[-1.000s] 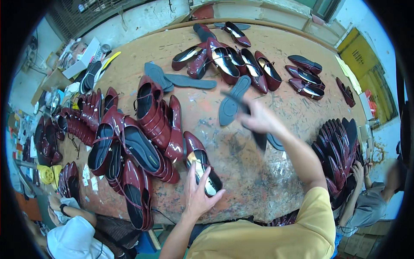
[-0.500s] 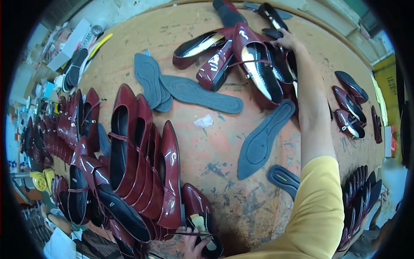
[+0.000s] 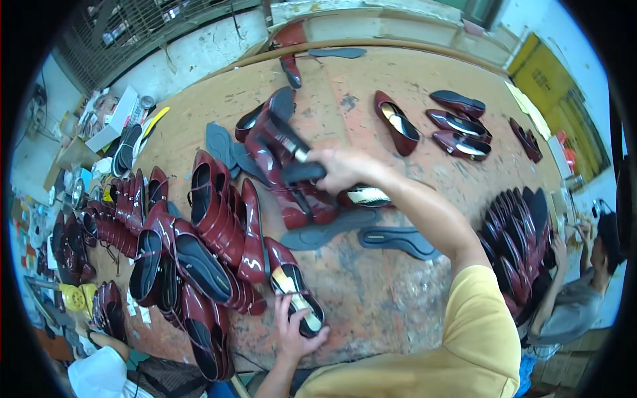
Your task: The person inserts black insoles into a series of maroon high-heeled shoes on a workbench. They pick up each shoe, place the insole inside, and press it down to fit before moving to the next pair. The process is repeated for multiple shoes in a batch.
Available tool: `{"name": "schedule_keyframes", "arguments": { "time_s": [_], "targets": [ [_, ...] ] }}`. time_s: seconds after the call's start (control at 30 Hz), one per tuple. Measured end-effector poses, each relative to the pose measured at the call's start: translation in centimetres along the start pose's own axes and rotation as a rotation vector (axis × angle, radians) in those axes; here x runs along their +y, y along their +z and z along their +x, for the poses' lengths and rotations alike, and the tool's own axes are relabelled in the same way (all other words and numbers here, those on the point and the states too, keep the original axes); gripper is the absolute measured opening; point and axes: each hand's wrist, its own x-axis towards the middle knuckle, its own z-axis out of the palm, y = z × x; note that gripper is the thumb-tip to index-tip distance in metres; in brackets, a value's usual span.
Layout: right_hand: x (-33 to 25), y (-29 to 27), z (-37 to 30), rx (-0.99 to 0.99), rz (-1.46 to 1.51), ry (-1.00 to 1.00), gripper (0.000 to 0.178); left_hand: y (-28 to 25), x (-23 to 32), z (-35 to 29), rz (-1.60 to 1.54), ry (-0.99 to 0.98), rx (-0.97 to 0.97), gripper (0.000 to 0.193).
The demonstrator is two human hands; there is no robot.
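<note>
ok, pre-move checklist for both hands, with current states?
1. Right hand grips several dark red shoes: ok.
2. Left hand rests on the maroon shoe with the pale insole: ok.
3. Bare wooden table beside that shoe: ok.
4. Grey soles lie apart from the left hand: ok.
5. Count of shoes in the right hand: cannot tell.

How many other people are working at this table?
2: a grey-shirted person at the right edge, a white sleeve at lower left. More may be hidden.
</note>
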Motion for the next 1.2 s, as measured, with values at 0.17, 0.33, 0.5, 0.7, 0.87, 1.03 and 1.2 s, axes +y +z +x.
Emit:
{"name": "schedule_keyframes", "arguments": {
  "time_s": [0.17,0.33,0.5,0.7,0.87,1.03,1.2],
  "targets": [
    [0.9,-1.0,-6.2,-0.343,0.701,-0.201,0.064,-0.7,2.2,0.0,0.098,0.122,0.051,0.052],
    [20.3,-1.2,-9.6,0.465,-0.482,0.555,0.050,1.3,2.3,-2.2,-0.002,0.022,0.008,0.056],
    [18.6,4.0,-9.5,0.353,-0.481,0.343,0.044,1.0,2.6,-2.8,0.011,0.001,0.019,0.061],
    [11.7,4.8,-12.0,0.254,-0.224,0.105,0.043,1.2,2.3,-1.2,0.013,0.027,0.038,0.061],
    [9.7,6.8,-12.2,0.251,-0.354,0.003,0.055,1.4,1.9,-0.9,0.013,0.020,0.066,0.062],
    [11.6,7.6,-10.7,0.353,-0.250,0.191,0.061,0.6,2.4,-1.3,0.031,-0.027,0.059,0.061],
    [15.3,8.6,-10.9,0.538,0.091,0.129,0.055,0.7,2.2,-2.3,-0.017,-0.042,-0.054,0.063]
  ]
}}
